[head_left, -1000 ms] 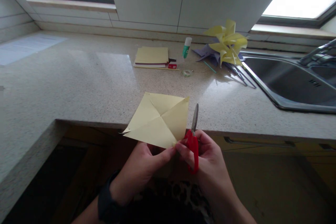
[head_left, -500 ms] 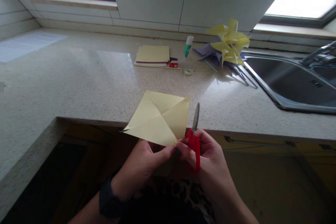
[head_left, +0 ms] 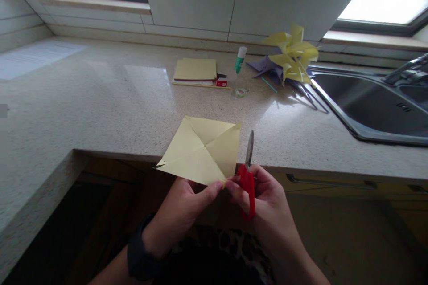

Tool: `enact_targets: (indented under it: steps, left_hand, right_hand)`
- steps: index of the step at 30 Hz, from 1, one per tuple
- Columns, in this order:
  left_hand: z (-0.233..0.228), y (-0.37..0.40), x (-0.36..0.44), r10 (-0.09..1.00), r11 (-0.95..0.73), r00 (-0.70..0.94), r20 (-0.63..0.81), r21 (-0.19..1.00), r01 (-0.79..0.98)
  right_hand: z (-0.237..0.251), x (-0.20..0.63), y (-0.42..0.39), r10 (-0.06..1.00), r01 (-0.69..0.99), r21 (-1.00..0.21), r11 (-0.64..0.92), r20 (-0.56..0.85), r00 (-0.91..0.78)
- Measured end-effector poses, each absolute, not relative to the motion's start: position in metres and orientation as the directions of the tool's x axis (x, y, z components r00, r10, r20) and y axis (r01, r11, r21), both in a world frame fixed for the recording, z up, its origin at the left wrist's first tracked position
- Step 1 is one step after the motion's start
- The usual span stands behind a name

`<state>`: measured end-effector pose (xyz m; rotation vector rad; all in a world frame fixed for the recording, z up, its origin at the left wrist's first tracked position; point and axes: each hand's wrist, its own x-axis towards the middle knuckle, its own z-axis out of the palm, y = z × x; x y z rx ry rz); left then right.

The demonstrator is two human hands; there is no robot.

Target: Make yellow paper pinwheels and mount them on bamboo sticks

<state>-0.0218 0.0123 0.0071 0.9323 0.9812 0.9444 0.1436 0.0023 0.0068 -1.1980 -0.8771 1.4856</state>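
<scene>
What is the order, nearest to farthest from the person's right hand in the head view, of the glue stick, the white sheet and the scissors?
From the right hand:
1. Scissors: held in it, blades pointing away.
2. Glue stick: across the counter, toward the back.
3. White sheet: at the counter's far left.

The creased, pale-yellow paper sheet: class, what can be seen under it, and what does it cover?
Under the sheet, part of the bare left hand shows at the near edge; the fingers beneath are covered. So is part of the speckled beige countertop.
</scene>
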Motion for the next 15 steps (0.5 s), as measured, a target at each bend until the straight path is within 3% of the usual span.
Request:
enact_targets:
  steps: [15]
  left_hand:
    - [0.0068,0.0131,-0.0209,0.934,0.283,0.269,-0.234,0.945,-0.161]
  right_hand:
    - [0.0051,0.1431,0.0034,0.965,-0.259,-0.931,-0.259,-0.261,-0.027]
